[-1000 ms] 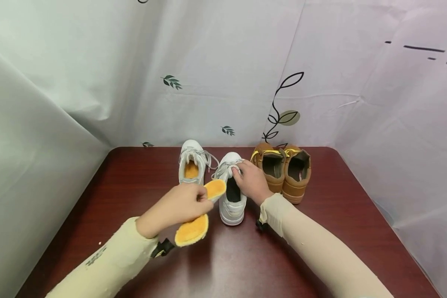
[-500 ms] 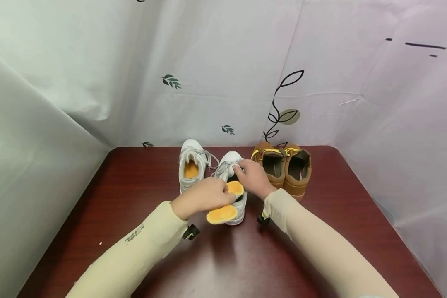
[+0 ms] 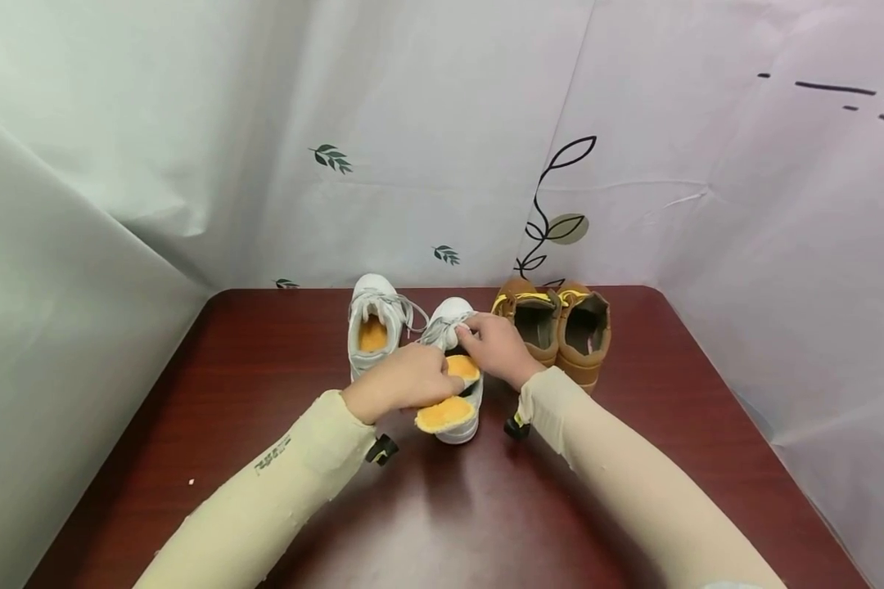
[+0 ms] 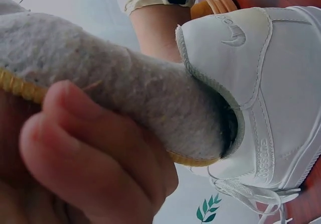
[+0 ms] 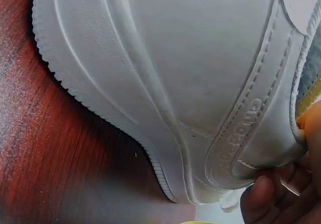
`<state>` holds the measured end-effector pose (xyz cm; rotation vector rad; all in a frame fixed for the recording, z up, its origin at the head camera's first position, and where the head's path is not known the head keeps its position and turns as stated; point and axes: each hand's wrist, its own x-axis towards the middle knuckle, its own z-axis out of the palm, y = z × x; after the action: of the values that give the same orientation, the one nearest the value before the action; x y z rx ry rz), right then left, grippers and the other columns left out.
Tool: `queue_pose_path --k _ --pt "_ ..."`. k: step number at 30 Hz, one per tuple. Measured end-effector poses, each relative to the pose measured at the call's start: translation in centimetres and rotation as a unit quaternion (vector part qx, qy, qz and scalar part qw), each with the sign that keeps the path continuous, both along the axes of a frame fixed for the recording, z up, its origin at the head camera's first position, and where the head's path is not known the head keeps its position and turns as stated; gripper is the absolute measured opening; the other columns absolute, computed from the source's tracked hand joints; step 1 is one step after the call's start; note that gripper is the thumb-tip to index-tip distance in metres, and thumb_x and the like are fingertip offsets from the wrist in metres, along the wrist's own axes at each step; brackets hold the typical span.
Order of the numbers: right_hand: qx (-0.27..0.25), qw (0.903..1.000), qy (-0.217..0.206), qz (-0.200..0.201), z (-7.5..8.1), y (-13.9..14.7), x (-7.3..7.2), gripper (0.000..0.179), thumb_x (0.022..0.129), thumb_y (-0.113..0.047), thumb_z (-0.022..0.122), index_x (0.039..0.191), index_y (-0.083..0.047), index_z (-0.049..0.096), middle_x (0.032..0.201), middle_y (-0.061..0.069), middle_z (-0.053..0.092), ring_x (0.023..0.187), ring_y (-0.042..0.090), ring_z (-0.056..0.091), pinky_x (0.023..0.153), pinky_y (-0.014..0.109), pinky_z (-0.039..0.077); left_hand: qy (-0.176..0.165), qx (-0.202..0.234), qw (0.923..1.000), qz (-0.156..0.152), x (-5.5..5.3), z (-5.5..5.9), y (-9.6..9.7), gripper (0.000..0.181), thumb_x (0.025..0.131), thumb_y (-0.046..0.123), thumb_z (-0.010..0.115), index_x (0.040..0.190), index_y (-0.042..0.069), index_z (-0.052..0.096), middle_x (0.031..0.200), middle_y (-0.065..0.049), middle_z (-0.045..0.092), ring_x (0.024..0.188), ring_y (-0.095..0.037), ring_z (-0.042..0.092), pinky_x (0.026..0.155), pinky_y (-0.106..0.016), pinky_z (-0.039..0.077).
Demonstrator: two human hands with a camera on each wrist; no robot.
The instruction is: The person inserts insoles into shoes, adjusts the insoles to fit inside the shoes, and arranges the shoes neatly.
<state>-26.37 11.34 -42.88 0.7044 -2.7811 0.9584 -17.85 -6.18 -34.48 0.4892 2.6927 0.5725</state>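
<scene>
My left hand (image 3: pixel 405 376) grips a yellow fleece insole (image 3: pixel 445 415) by its middle, over the opening of a white sneaker (image 3: pixel 451 309). In the left wrist view the insole's pale grey underside (image 4: pixel 125 93) shows, and its front end enters the shoe past the heel collar. The tongue of that sneaker is pinched by my right hand (image 3: pixel 499 348), near the laces. Seen from the right wrist, the sneaker's side (image 5: pixel 200 58) fills the view, with fingertips (image 5: pixel 261 194) at the collar edge. The insole's tip is hidden inside the shoe.
A second white sneaker (image 3: pixel 372 286), with a yellow insole (image 3: pixel 373 334) inside, stands to the left. Two brown shoes (image 3: pixel 585 360) with yellow laces sit close on the right. The dark red table (image 3: pixel 287 343) ends at a pale curtain (image 3: pixel 427 123).
My left hand has moved right with the insole, from beside the white sneaker to over its opening. The insole's front end has gone into the shoe. My right hand stays at the tongue.
</scene>
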Motion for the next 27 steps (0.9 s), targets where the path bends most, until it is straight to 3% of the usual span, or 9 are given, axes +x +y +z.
queue_pose_path --k 5,12,19,22,27 --pt "0.004 1.0 -0.001 -0.003 0.3 0.1 -0.1 0.037 0.103 -0.031 0.054 0.067 -0.019 0.057 0.084 -0.002 0.063 0.069 0.016 0.053 0.068 0.032 0.044 0.001 -0.003 0.9999 0.01 -0.1 0.2 0.6 0.039 0.088 0.038 0.056 0.056 0.018 0.054 0.047 0.003 0.051 0.041 -0.016 0.053 0.046 -0.032 0.043" --pt "0.006 0.9998 -0.017 0.004 0.5 -0.1 0.0 0.04 0.103 -0.031 0.053 0.065 -0.019 0.056 0.081 -0.002 0.061 0.065 0.016 0.051 0.068 0.032 0.043 -0.018 0.039 0.999 0.016 0.0 0.3 1.5 0.037 0.089 0.03 0.055 0.053 0.018 0.053 0.046 0.001 0.056 0.036 -0.016 0.056 0.043 -0.032 0.049" --pt "0.01 0.9997 -0.02 0.004 0.6 -0.3 0.0 0.039 0.102 -0.031 0.054 0.065 -0.019 0.059 0.086 -0.002 0.065 0.07 0.016 0.054 0.071 0.034 0.045 -0.024 0.02 0.9988 0.037 -0.7 -0.3 1.8 0.034 0.09 0.028 0.055 0.058 0.015 0.058 0.052 -0.002 0.061 0.036 -0.015 0.057 0.042 -0.031 0.049" --pt "0.012 0.9997 -0.02 0.0 0.5 -0.3 0.1 0.037 0.102 -0.03 0.055 0.067 -0.02 0.062 0.087 -0.003 0.066 0.073 0.016 0.056 0.072 0.034 0.046 -0.009 0.012 0.9993 0.036 -1.0 -0.7 1.9 0.029 0.089 0.028 0.055 0.063 0.015 0.059 0.057 -0.003 0.063 0.038 -0.016 0.058 0.045 -0.031 0.049" --pt "0.01 0.9996 -0.028 0.003 0.6 -0.2 0.2 0.037 0.102 -0.031 0.055 0.068 -0.019 0.062 0.085 -0.002 0.065 0.071 0.018 0.055 0.07 0.034 0.045 0.048 -0.017 0.9986 0.012 -1.5 -1.7 1.9 0.031 0.089 0.031 0.054 0.061 0.018 0.056 0.065 0.0 0.061 0.058 -0.017 0.059 0.057 -0.032 0.046"
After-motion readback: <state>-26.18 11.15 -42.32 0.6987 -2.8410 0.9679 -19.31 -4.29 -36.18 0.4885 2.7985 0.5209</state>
